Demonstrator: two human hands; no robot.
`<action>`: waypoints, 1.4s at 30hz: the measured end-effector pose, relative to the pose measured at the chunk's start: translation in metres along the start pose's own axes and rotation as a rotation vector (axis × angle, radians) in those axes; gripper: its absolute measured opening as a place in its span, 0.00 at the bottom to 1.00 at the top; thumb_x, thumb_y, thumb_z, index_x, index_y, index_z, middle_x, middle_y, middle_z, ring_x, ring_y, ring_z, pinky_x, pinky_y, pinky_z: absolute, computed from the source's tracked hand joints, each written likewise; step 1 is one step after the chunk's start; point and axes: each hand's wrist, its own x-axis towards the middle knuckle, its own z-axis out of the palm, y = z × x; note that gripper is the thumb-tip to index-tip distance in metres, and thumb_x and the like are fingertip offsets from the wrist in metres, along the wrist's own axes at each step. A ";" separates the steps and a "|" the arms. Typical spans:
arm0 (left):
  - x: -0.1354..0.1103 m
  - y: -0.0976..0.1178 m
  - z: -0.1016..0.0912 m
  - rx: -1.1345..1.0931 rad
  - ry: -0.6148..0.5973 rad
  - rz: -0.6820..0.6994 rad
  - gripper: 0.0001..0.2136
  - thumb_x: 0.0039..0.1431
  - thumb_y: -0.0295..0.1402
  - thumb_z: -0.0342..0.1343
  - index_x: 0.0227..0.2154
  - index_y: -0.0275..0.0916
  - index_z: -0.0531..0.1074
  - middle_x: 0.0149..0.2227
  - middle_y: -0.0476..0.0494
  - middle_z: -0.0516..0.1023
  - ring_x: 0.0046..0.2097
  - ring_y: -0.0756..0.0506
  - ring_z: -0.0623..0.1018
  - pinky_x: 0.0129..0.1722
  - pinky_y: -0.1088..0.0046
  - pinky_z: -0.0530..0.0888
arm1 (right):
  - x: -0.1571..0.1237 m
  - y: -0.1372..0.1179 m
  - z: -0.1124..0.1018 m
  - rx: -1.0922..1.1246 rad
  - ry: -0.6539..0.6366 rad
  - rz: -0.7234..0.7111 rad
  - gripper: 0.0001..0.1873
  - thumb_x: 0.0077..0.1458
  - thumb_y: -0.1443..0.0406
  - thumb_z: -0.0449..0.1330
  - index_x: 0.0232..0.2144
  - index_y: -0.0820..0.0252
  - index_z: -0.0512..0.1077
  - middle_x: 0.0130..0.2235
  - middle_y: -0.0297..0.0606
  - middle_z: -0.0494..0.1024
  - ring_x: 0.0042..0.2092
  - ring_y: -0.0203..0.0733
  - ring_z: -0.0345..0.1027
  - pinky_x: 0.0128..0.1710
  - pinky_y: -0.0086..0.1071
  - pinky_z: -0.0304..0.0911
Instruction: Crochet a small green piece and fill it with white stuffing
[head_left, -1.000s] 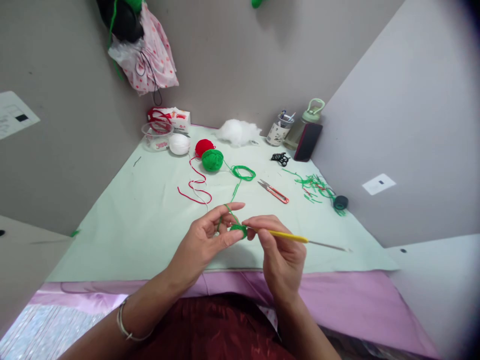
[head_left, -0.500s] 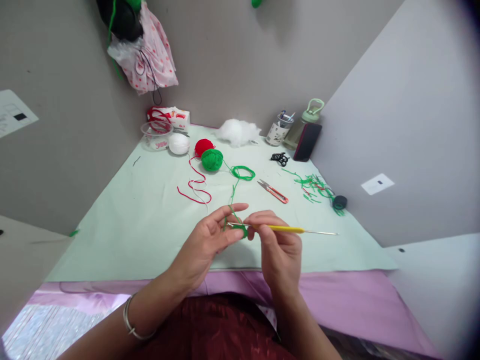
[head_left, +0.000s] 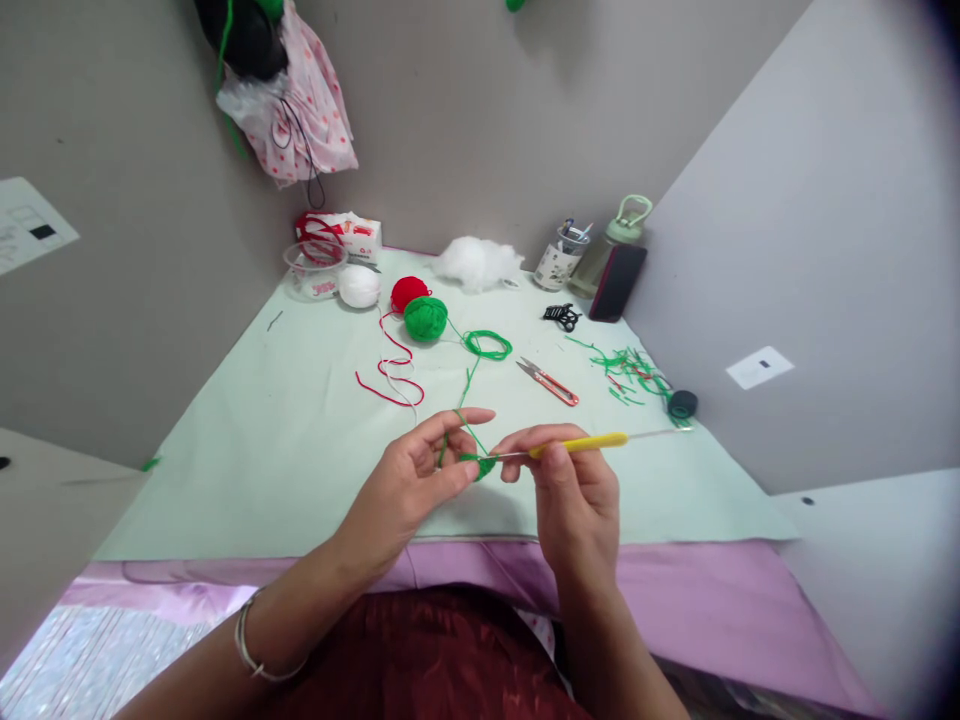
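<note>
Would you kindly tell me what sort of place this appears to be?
It looks like a small craft workstation: grey panels enclose the table on three sides, a green yarn ball lies on it, and the right hand holds a yellow-handled hook.

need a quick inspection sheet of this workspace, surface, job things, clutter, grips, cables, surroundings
Surface: pale green table cover, pink cloth along its near edge.
Job's things: small green piece; yellow-handled hook with one end at the piece; green yarn ball; loose green coil.
Clutter: red yarn ball, white yarn ball, snips, yarn scraps, black roll.
Left grip: bare hand pinching the green piece, green strand over a finger.
Right grip: bare hand holding the hook.
Cables: nothing seen; only a thin black cord by the dotted bag.
Surroundings: grey walls; phone propped upright by the bottle.
</note>
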 end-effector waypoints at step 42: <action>0.005 0.006 0.005 -0.359 0.017 -0.215 0.23 0.54 0.36 0.74 0.53 0.41 0.83 0.32 0.52 0.73 0.27 0.56 0.61 0.36 0.77 0.68 | -0.007 0.003 0.006 -0.489 0.008 -0.473 0.17 0.66 0.75 0.61 0.50 0.51 0.82 0.42 0.41 0.84 0.41 0.42 0.78 0.39 0.36 0.75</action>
